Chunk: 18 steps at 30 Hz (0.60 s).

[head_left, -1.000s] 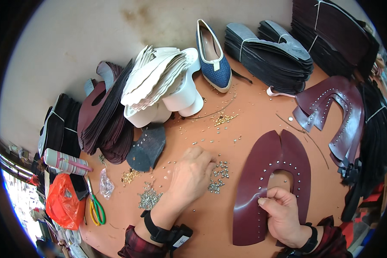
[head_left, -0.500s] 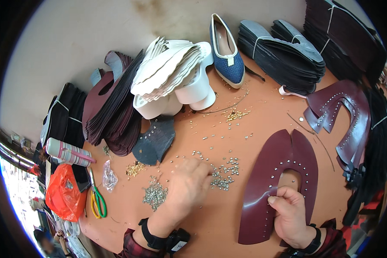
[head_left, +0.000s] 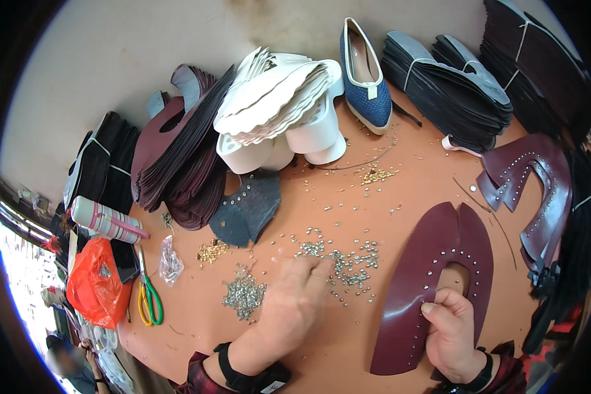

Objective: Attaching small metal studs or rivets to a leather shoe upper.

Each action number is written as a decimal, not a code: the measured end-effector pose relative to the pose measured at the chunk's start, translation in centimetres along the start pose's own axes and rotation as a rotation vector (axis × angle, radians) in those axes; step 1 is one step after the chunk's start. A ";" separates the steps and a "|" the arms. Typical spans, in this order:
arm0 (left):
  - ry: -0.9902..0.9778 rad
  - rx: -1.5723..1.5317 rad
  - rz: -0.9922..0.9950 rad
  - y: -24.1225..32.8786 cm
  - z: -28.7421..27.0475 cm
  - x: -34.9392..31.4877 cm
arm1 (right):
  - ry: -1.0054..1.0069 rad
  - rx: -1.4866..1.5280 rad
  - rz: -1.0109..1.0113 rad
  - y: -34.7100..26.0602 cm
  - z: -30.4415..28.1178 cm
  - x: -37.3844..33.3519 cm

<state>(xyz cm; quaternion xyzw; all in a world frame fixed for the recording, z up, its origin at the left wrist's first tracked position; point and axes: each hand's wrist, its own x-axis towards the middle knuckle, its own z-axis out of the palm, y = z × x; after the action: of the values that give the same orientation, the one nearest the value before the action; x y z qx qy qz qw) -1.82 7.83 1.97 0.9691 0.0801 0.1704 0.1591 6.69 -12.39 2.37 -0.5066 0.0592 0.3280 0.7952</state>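
With its fingers bent and pinched together, my left hand [head_left: 294,305] hovers over the table at the near edge of the scattered silver studs [head_left: 353,266]. Its fingertips point away from me, and I cannot make out whether a stud is between them. My right hand [head_left: 452,331] grips the inner edge of a maroon leather shoe upper [head_left: 407,282], thumb on top and fingers curled into the cut-out. Silver studs line the curved opening of that upper and run down one side. A denser pile of small silver pieces [head_left: 244,293] lies left of my left hand.
Gold pieces [head_left: 211,251], green-and-yellow-handled scissors [head_left: 150,295] and a red plastic bag [head_left: 97,282] lie at left. Behind stand stacked maroon uppers [head_left: 177,157], white pieces on a white holder [head_left: 315,134], a blue shoe [head_left: 366,88] and black bundles [head_left: 446,92]. A studded maroon piece [head_left: 545,177] lies right.
My left hand has drawn slightly nearer to me, uncovering a cluster of silver studs beyond its fingers. The right hand keeps its hold on the upper. The whole view has shifted a little.
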 end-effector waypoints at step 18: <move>-0.179 -0.037 -0.014 -0.9 -2.3 -1.1 | 0.003 -0.009 -0.013 -0.2 0.5 0.1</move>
<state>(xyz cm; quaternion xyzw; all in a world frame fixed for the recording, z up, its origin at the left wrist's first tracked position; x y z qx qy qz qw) -3.78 9.08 3.35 0.9768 0.0692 0.0835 0.1846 6.76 -12.00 2.74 -0.5111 0.0555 0.3222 0.7949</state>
